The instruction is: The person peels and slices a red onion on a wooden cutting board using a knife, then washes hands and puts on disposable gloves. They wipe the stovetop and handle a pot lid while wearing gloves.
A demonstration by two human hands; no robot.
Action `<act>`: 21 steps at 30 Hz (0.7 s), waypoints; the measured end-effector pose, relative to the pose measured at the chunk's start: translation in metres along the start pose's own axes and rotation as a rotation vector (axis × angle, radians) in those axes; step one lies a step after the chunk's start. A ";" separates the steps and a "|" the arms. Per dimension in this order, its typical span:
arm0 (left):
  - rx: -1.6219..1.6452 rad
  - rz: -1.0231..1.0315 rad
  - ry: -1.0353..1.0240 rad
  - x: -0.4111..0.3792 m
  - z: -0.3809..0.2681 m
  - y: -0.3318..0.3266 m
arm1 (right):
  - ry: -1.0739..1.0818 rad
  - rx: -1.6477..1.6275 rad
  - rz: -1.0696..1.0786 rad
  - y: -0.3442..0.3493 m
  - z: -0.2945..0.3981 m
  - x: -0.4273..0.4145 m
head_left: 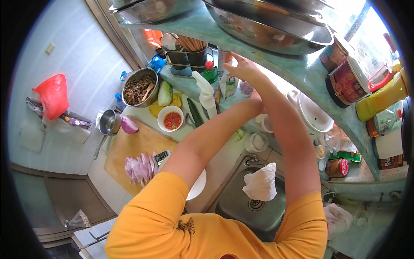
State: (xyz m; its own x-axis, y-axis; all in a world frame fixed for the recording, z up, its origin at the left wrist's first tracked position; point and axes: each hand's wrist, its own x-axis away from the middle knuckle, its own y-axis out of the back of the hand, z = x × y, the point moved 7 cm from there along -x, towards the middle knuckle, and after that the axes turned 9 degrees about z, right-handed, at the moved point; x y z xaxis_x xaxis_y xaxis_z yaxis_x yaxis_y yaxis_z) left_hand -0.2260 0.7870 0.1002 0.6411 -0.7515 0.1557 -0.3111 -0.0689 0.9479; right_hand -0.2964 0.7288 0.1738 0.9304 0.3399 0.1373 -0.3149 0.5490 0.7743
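Observation:
My right hand (244, 68) reaches forward under the upper shelf, its fingers apart beside a can (224, 58) with an orange and white label. Whether a fingertip touches the can is unclear. My left hand (257, 101) is mostly hidden behind my right forearm, so its fingers and anything in them cannot be seen. Near it are a small container of purplish contents (245, 88) and a white-and-green packet (228, 84). Left of these stand a bottle with a red cap (210, 73) and a white spray bottle (207, 94).
A wooden cutting board (119, 155) carries sliced onion (140, 168) and a piece of purple onion (129, 125). Beyond lie a bowl of chopped red peppers (172, 120), a cucumber (194, 111) and a steel pot of dark food (140, 87). A white cloth (261, 183) is over the sink (233, 207). Steel basins (268, 29) top the shelf.

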 end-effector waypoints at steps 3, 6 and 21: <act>-0.122 0.052 -0.154 0.011 -0.002 -0.020 | -0.137 -0.081 -0.013 -0.006 -0.021 -0.024; -0.219 -0.140 -0.269 0.057 -0.028 -0.006 | -0.152 -0.125 -0.231 0.009 -0.059 -0.025; 0.474 -0.443 0.440 0.235 0.078 0.009 | 0.528 0.350 -0.837 0.047 -0.053 -0.021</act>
State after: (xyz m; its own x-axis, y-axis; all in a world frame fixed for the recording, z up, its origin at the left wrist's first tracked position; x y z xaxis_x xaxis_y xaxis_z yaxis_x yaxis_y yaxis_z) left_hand -0.1324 0.5588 0.1233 0.9638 -0.2661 -0.0193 -0.1642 -0.6486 0.7432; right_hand -0.3407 0.7885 0.1746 0.5995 0.2896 -0.7462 0.5418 0.5394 0.6446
